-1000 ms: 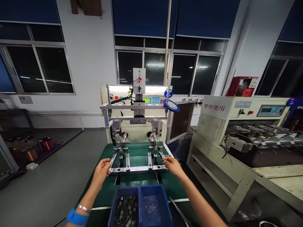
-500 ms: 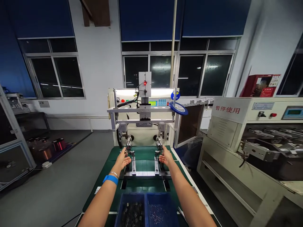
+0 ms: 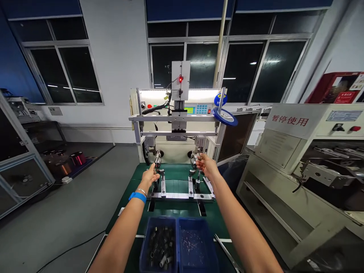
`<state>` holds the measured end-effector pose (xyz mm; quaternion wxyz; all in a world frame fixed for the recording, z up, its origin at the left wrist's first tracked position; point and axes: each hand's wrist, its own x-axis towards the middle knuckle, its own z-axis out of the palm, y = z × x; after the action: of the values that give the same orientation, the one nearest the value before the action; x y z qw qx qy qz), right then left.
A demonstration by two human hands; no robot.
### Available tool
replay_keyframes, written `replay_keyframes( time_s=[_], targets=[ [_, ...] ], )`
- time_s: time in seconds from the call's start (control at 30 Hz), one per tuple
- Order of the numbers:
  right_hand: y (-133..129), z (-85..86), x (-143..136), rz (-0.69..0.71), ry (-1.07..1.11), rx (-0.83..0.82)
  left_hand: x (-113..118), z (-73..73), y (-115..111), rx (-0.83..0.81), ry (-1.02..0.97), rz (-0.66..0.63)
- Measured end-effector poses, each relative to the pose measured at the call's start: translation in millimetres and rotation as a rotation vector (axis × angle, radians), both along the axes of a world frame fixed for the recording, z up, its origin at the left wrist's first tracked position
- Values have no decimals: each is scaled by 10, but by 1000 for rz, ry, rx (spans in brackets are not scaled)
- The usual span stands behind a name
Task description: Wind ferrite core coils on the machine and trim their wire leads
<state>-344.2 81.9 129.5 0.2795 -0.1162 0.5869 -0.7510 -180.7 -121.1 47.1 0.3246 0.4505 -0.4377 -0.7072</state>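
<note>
A small winding machine point(image 3: 179, 125) stands at the back of a green mat point(image 3: 176, 178). Two metal spindles stick out of it, the left spindle point(image 3: 157, 160) and the right spindle point(image 3: 194, 158). My left hand point(image 3: 149, 177) reaches up to the left spindle, fingers curled just beneath its tip. My right hand point(image 3: 207, 167) is at the right spindle, fingers spread around its end. Whether either hand grips a part is too small to tell. A metal fixture frame point(image 3: 179, 195) lies on the mat below both hands.
A blue two-compartment bin point(image 3: 178, 223) sits near me, dark cylindrical parts in its left half and thin copper-coloured pieces in its right. A large beige machine point(image 3: 307, 151) with red characters stands to the right. Copper wire spools point(image 3: 72, 159) rest on the floor at left.
Both hands left the ends of the metal fixture frame and moved forward and up to the two spindles. The camera view shifted closer and tilted.
</note>
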Motion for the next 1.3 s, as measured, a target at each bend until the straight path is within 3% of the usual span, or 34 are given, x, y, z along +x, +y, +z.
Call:
replay_keyframes(
  time_s=[0.07,0.13,0.3,0.37,0.43,0.57,0.63,0.7,0.77,0.87,0.97,1.03,1.17,1.23,1.3],
  targets=[
    [227,-60,287,148,24,-70,7,17,6,-7,2,2],
    [535,-276,683,324,21,-98,12,33,15,-10,5,2],
    [1278,-1205,1636,763,-102,41,23,62,50,-9,-2,22],
    [1422,-1555,1843,881,46,182,21,117,59,-16,-12,32],
    [1459,-1809,1955,915,231,342,-4,236,49,-32,-16,43],
    [1400,-1992,2040,879,479,565,-106,605,7,-89,38,34],
    [1410,-1961,2043,864,589,662,-89,732,45,-107,83,-2],
    [1465,-1860,2003,877,667,739,61,744,177,-110,124,-65],
    [1526,-1682,1920,915,711,792,367,635,412,-109,166,-156],
    [1472,-1324,1781,900,899,838,1019,319,888,-102,221,-282],
    [1106,-1060,1724,787,1200,788,1634,-91,1364,-45,201,-370],
    [748,-1026,1736,778,1294,746,1912,-394,1617,79,208,-468],
    [231,-1160,1775,811,1378,719,2144,-979,1908,255,221,-639],
    [198,-1200,1773,803,1380,684,2155,-1200,1969,154,141,-738],
    [292,-1190,1766,773,1353,634,2125,-1350,2015,-85,12,-798]
  ],
)
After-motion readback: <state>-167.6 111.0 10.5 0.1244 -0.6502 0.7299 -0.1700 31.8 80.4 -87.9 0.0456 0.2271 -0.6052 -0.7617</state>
